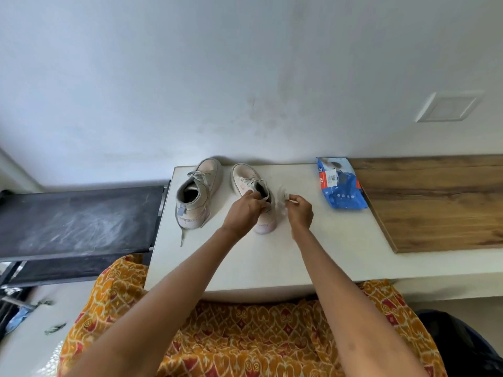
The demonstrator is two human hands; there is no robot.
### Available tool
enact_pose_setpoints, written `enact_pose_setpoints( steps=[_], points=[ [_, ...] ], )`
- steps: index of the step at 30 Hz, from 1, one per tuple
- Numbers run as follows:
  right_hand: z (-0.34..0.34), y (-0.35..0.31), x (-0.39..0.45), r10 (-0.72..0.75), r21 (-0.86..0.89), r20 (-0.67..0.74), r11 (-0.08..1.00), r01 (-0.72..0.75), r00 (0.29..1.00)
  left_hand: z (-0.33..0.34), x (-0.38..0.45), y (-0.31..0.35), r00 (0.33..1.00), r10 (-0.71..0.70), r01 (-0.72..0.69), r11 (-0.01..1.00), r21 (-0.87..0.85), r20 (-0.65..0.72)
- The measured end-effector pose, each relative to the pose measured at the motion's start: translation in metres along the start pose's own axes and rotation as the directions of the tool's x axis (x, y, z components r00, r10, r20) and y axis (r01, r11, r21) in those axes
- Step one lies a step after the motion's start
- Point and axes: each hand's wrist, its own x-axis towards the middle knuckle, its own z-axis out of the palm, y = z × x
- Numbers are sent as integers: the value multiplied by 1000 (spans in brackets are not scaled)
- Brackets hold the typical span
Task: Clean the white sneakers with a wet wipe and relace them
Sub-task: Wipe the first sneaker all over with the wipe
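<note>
Two white sneakers stand on the white table (258,262), toes pointing to the wall. The left sneaker (197,194) is laced, and one lace end trails off its heel toward me. My left hand (245,210) grips the right sneaker (250,183) at its collar and tongue and hides its heel side. Just right of that shoe, my right hand (299,210) pinches a crumpled, blurred white wet wipe (283,195) between its fingertips. The wipe hangs close to the shoe's right side; whether it touches is unclear.
A blue wet wipe packet (340,186) lies on the table to the right of the shoes. A wooden board (435,202) adjoins the table's right side. A dark dusty shelf (79,221) sits left. The wall rises right behind the shoes.
</note>
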Motion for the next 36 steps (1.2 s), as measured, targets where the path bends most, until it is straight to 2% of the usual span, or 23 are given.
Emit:
enact_pose_setpoints(
  steps=[3, 6, 10, 15, 22, 25, 29, 31, 34, 36],
  points=[
    [4, 4, 14, -23, -68, 120, 997, 32, 993, 5, 15, 6, 999, -11, 11, 1000, 0, 30],
    [7, 3, 20, -48, -95, 225, 993, 71, 973, 7, 20, 5, 998, 41, -42, 999, 28, 43],
    [2, 11, 21, -102, -166, 297, 974, 157, 949, 8, 19, 5, 1000, 24, -24, 1000, 8, 15],
    [-7, 25, 10, -154, -240, 199, 950, 200, 968, 8, 19, 8, 999, -16, 17, 1000, -17, 51],
    [-1, 47, -48, -189, -101, -71, 978, 181, 979, 10, 20, 7, 997, -47, 48, 999, -18, 53],
    [12, 52, -66, -172, -83, -92, 983, 164, 981, 8, 22, 4, 995, -81, 83, 996, -26, 57],
    [14, 53, -77, -242, -146, -26, 961, 235, 970, 3, 24, 2, 994, -65, 65, 998, 0, 90],
    [7, 48, -74, -205, -72, -37, 977, 202, 978, -3, 25, -1, 990, -22, 20, 1000, 14, 140],
    [-5, 36, -54, -91, 67, -188, 992, 105, 978, -11, 28, -15, 979, 57, -60, 998, 9, 196],
    [-12, 25, -35, -14, 113, -172, 993, 34, 985, -13, 30, -25, 985, 28, -28, 1000, -1, 171]
  ],
)
